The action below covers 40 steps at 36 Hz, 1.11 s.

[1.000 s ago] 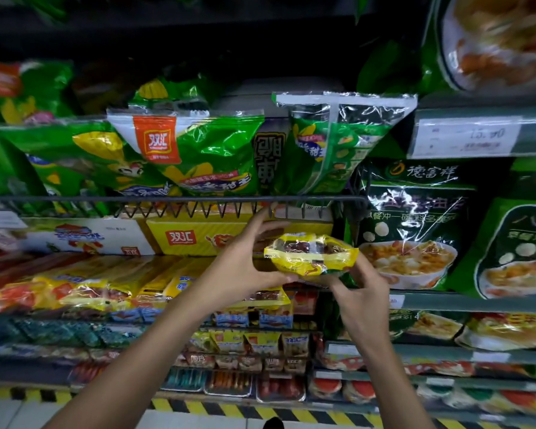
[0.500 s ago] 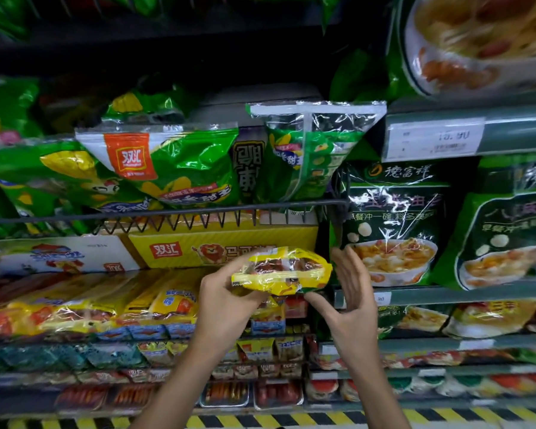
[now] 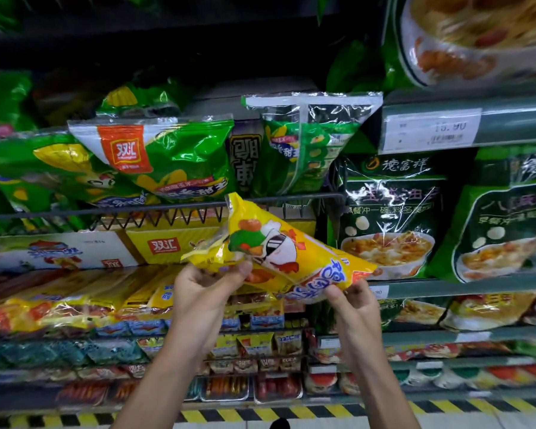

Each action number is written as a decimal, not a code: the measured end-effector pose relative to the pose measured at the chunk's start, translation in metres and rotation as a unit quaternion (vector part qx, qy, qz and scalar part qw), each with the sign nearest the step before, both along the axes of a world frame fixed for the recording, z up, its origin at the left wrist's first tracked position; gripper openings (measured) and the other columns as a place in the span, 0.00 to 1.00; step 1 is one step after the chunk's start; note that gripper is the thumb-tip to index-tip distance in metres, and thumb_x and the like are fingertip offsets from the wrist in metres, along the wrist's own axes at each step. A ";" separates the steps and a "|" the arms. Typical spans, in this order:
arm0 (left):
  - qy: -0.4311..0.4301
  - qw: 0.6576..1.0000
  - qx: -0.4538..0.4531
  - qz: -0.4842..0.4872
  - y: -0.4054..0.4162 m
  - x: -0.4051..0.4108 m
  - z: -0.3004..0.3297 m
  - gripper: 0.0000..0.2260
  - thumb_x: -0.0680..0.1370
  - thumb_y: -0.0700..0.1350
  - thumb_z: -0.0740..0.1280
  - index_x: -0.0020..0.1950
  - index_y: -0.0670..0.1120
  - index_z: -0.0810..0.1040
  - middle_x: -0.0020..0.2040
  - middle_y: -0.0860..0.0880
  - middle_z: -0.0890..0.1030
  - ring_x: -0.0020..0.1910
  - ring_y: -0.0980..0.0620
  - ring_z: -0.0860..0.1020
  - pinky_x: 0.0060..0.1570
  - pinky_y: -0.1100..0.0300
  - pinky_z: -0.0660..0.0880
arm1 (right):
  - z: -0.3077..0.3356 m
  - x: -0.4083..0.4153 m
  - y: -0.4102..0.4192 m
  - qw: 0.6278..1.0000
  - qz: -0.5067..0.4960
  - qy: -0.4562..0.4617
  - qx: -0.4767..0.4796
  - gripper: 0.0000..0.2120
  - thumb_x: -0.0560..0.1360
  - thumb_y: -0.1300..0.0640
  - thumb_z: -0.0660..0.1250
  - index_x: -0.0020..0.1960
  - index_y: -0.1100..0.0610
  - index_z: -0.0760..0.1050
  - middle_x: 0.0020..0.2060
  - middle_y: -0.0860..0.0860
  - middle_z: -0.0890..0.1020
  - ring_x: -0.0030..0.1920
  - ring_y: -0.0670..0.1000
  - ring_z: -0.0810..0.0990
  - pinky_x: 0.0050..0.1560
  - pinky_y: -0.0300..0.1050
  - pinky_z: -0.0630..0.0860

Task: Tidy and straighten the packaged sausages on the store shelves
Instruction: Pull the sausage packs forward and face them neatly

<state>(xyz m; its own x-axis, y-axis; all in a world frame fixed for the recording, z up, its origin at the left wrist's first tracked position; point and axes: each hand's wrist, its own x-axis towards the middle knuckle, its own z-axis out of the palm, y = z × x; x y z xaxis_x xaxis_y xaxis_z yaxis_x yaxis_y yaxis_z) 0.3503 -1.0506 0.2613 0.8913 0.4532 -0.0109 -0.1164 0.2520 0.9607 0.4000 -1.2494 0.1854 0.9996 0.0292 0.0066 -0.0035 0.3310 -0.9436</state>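
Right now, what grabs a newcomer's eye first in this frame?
The yellow sausage pack with its cartoon chicken, held tilted mid-frame in front of the shelves: the left hand grips its crumpled upper-left end, the right hand pinches the lower-right end. Behind it, shiny green corn-sausage bags lean on the wire rail; dark green soup-bowl packs fill the right shelf.

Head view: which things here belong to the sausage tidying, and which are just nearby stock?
Job:
yellow pack, held by left hand and right hand
sausage row

Nearby:
green bags
soup bags
price tag
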 end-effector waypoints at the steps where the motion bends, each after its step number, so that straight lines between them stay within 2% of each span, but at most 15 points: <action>1: 0.007 1.000 -0.008 -0.016 0.000 -0.002 0.003 0.23 0.60 0.45 0.84 0.46 0.42 0.75 0.43 0.45 0.85 0.47 0.48 0.86 0.56 0.45 0.80 | 0.004 0.000 -0.002 1.000 -0.012 -0.010 -0.006 0.29 0.55 0.40 0.84 0.49 0.52 0.80 0.46 0.51 0.87 0.48 0.49 0.85 0.48 0.41 0.80; 3: 0.027 0.998 -0.012 -0.051 0.000 -0.004 0.009 0.14 0.67 0.41 0.76 0.47 0.43 0.73 0.47 0.42 0.86 0.52 0.44 0.85 0.59 0.45 0.77 | 0.014 -0.001 -0.003 0.998 -0.045 -0.037 -0.008 0.23 0.60 0.48 0.84 0.49 0.54 0.80 0.44 0.50 0.87 0.46 0.48 0.86 0.44 0.39 0.80; 6: 0.075 0.991 0.027 -0.105 0.006 -0.007 0.011 0.12 0.71 0.44 0.72 0.51 0.41 0.76 0.55 0.39 0.85 0.58 0.43 0.83 0.63 0.48 0.75 | 0.031 -0.004 -0.005 0.993 -0.094 -0.067 -0.001 0.15 0.64 0.57 0.79 0.49 0.54 0.81 0.41 0.47 0.87 0.43 0.46 0.86 0.41 0.38 0.81; 10: 0.134 0.981 0.086 -0.115 0.018 -0.016 0.003 0.24 0.72 0.53 0.77 0.63 0.44 0.79 0.61 0.46 0.84 0.56 0.48 0.84 0.58 0.56 0.79 | 0.048 -0.007 -0.014 0.977 -0.162 -0.130 -0.055 0.13 0.63 0.56 0.77 0.47 0.51 0.81 0.40 0.44 0.87 0.41 0.45 0.86 0.41 0.40 0.83; 13: 0.121 0.973 0.182 -0.076 0.021 -0.025 0.006 0.15 0.74 0.49 0.74 0.61 0.51 0.82 0.57 0.55 0.85 0.55 0.54 0.84 0.58 0.56 0.78 | 0.060 -0.005 -0.026 0.951 -0.196 -0.207 -0.121 0.15 0.62 0.56 0.78 0.46 0.48 0.80 0.39 0.38 0.86 0.40 0.41 0.84 0.41 0.33 0.80; 15: 0.080 0.965 0.248 -0.024 0.022 -0.028 0.011 0.15 0.73 0.48 0.74 0.60 0.53 0.81 0.56 0.58 0.84 0.55 0.57 0.83 0.55 0.60 0.78 | 0.067 -0.003 -0.035 0.931 -0.201 -0.255 -0.166 0.15 0.63 0.54 0.81 0.47 0.49 0.81 0.40 0.40 0.86 0.42 0.42 0.85 0.44 0.34 0.80; 17: 0.028 0.947 0.319 -0.006 0.020 -0.029 0.016 0.16 0.74 0.48 0.74 0.62 0.56 0.80 0.57 0.59 0.83 0.57 0.58 0.81 0.54 0.64 0.78 | 0.075 -0.002 -0.044 0.911 -0.201 -0.291 -0.212 0.17 0.65 0.49 0.81 0.51 0.52 0.82 0.45 0.44 0.87 0.47 0.44 0.85 0.48 0.38 0.82; 20: -0.027 0.904 0.425 -0.041 0.014 -0.026 0.022 0.23 0.74 0.50 0.74 0.68 0.60 0.75 0.65 0.64 0.77 0.64 0.61 0.76 0.61 0.68 0.74 | 0.088 0.000 -0.051 0.860 -0.177 -0.381 -0.291 0.20 0.67 0.49 0.79 0.56 0.54 0.80 0.55 0.45 0.83 0.57 0.42 0.83 0.56 0.39 0.80; 23: -0.038 0.856 0.506 -0.102 0.002 -0.017 0.028 0.34 0.73 0.56 0.73 0.76 0.67 0.63 0.74 0.70 0.64 0.74 0.67 0.63 0.69 0.67 0.62 | 0.099 0.006 -0.051 0.806 -0.135 -0.461 -0.347 0.20 0.68 0.53 0.81 0.56 0.59 0.82 0.56 0.49 0.83 0.60 0.47 0.83 0.61 0.52 0.80; 25: -0.038 0.832 0.535 -0.143 -0.005 -0.008 0.027 0.39 0.73 0.57 0.74 0.78 0.68 0.55 0.76 0.72 0.57 0.76 0.70 0.56 0.70 0.69 0.56 | 0.103 0.009 -0.049 0.780 -0.111 -0.492 -0.370 0.20 0.67 0.54 0.81 0.56 0.58 0.82 0.56 0.50 0.83 0.60 0.49 0.83 0.61 0.54 0.79; 28: -0.033 0.816 0.549 -0.178 -0.015 0.008 0.023 0.41 0.73 0.57 0.75 0.78 0.69 0.53 0.76 0.69 0.60 0.75 0.69 0.59 0.72 0.65 0.62 | 0.108 0.009 -0.043 0.756 -0.089 -0.520 -0.388 0.21 0.67 0.54 0.81 0.57 0.57 0.81 0.56 0.47 0.82 0.60 0.47 0.82 0.61 0.53 0.79; 31: -0.074 0.823 0.540 -0.162 -0.021 0.024 0.016 0.35 0.73 0.52 0.78 0.76 0.61 0.66 0.70 0.62 0.70 0.69 0.60 0.70 0.64 0.54 0.74 | 0.110 0.009 -0.038 0.745 -0.079 -0.534 -0.392 0.20 0.68 0.53 0.81 0.56 0.60 0.83 0.56 0.50 0.84 0.60 0.49 0.83 0.60 0.55 0.80; 33: -0.094 0.837 0.518 -0.151 -0.021 0.031 0.013 0.32 0.72 0.49 0.79 0.73 0.56 0.72 0.67 0.60 0.73 0.66 0.59 0.73 0.62 0.55 0.74 | 0.109 0.010 -0.037 0.741 -0.078 -0.537 -0.395 0.20 0.68 0.53 0.81 0.56 0.60 0.84 0.55 0.50 0.84 0.59 0.49 0.83 0.60 0.55 0.80; 37: -0.097 0.839 0.497 -0.201 -0.025 0.038 0.008 0.33 0.72 0.46 0.80 0.73 0.59 0.70 0.68 0.60 0.75 0.67 0.62 0.73 0.63 0.62 0.73 | 0.106 0.014 -0.032 0.729 -0.062 -0.542 -0.414 0.18 0.68 0.54 0.81 0.54 0.61 0.85 0.54 0.51 0.85 0.58 0.49 0.83 0.62 0.51 0.78; 40: -0.105 0.859 0.454 -0.211 -0.029 0.042 0.003 0.32 0.71 0.44 0.80 0.71 0.58 0.73 0.64 0.58 0.79 0.63 0.61 0.77 0.61 0.59 0.76 | 0.103 0.016 -0.028 0.724 -0.052 -0.548 -0.416 0.15 0.71 0.54 0.79 0.54 0.61 0.85 0.53 0.50 0.86 0.58 0.47 0.83 0.66 0.47 0.75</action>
